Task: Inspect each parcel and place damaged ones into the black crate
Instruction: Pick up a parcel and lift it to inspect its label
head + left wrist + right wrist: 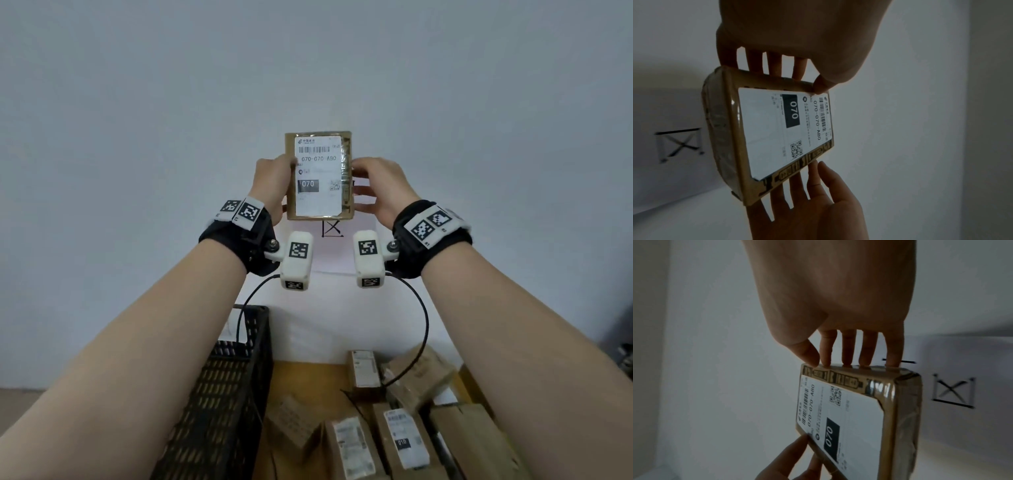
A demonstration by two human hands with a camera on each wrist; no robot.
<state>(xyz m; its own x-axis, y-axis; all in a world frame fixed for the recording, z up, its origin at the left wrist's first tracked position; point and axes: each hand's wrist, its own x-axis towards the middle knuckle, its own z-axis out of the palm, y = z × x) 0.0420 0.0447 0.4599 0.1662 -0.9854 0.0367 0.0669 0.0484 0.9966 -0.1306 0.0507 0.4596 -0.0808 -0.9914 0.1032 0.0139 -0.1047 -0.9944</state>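
Both hands, left (272, 185) and right (378, 186), pinch the upright parcel (319, 176) between them.

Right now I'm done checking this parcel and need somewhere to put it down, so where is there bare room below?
A bare strip of brown table lies between the black crate and the nearest small boxes. The pile of parcels to the right is crowded and overlapping. What the crate holds is hidden.

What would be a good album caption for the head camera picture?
Both hands hold parcel 070 up for inspection above the black crate.
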